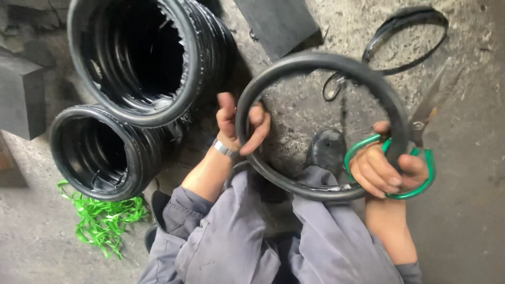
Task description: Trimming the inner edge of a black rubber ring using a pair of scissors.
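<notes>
A black rubber ring (321,123) is held up over the person's lap, in the middle of the view. The left hand (239,123) has its grip closed around the ring at 9 o'clock, thumb up. The right hand (386,168) is at 4 o'clock on the ring, its grip closed around the ring and through the green handles of big scissors (421,131). The metal blades point up toward 1 o'clock.

At 10 o'clock from the ring stand two stacks of black rubber rings, a big stack (150,58) and a smaller stack (105,152), both hollow, ribbed and shiny. They sit close beside the left hand. A bunch of bright green plastic strips (102,218) lies at 7 o'clock. A thin black loop (405,39) lies flat at 1 o'clock, behind the held ring. Flat dark blocks (276,23) lie at the top. The floor (473,221) is rough, grey and dusty. Grey trouser legs (236,242) and a black shoe (326,150) show under the ring.
</notes>
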